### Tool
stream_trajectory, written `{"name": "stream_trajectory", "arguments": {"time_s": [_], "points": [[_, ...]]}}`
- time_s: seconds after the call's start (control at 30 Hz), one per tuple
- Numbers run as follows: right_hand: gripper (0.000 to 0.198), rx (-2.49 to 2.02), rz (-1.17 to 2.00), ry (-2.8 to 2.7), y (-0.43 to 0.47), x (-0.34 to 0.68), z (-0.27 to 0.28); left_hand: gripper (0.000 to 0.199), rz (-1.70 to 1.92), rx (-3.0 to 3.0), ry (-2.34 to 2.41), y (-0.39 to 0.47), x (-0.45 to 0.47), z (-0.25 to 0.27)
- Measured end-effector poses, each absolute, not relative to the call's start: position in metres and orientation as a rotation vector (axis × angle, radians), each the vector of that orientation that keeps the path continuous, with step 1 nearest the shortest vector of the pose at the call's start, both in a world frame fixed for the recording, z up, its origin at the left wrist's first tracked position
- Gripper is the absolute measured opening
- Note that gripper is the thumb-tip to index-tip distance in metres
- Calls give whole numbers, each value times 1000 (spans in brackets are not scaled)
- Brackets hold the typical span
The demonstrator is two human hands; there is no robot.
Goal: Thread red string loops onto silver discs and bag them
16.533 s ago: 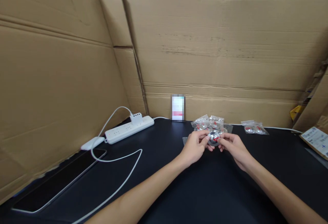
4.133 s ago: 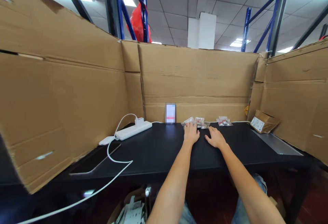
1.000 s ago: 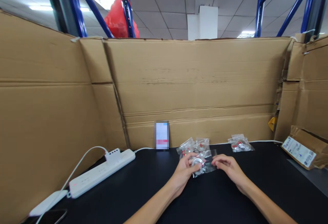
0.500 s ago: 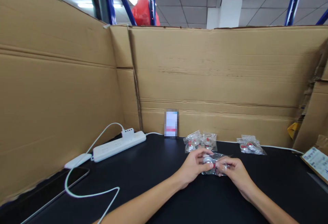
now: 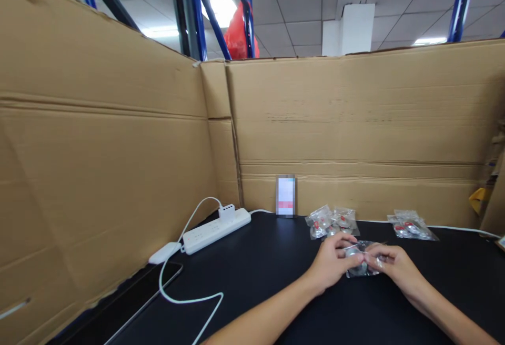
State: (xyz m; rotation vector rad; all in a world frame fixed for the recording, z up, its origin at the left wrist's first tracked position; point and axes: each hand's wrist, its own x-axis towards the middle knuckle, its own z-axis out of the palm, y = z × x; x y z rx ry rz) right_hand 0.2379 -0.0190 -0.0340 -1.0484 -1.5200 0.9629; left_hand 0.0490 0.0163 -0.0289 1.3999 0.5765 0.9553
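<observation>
A small clear plastic bag (image 5: 360, 269) with a round silvery metal item inside is held just above the black tabletop. My left hand (image 5: 333, 261) pinches its left side, thumb in front and fingers curled behind. On the bag's other side, my right hand (image 5: 389, 262) has thumb and fingers closed on the plastic. The two thumb tips nearly meet in front of it, covering part of the contents. Just behind my left hand lie several similar clear bags (image 5: 331, 221) with silvery pieces and red spots.
More bagged silvery pieces (image 5: 412, 226) lie at the back right. A phone (image 5: 286, 196) leans on the cardboard wall (image 5: 355, 140). At left are a white power strip (image 5: 216, 232), a looping white cable (image 5: 189, 301) and a dark flat device (image 5: 158, 282).
The camera view has turned left, so everything sits further right. My fingertips have come closer together on the bag, and the red spot on its contents is now covered.
</observation>
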Motion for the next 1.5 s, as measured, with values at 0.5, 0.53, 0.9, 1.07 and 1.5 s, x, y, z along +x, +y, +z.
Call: {"name": "stream_trajectory", "arguments": {"time_s": [0.5, 0.53, 0.9, 1.07, 1.5], "points": [[36, -1046, 992, -1448, -25, 242, -34, 41, 866, 1415, 605, 15, 48, -21], [36, -1043, 991, -1476, -25, 241, -33, 41, 869, 1421, 594, 16, 48, -22], [29, -1036, 946, -1457, -22, 244, -38, 41, 876, 1466, 573, 18, 47, -20], [27, -1021, 988, -1368, -29, 243, -28, 37, 841, 1474, 566, 16, 45, -17], [28, -997, 1089, -1182, -34, 244, -23, 33, 923, 1375, 658, 17, 44, -19]]}}
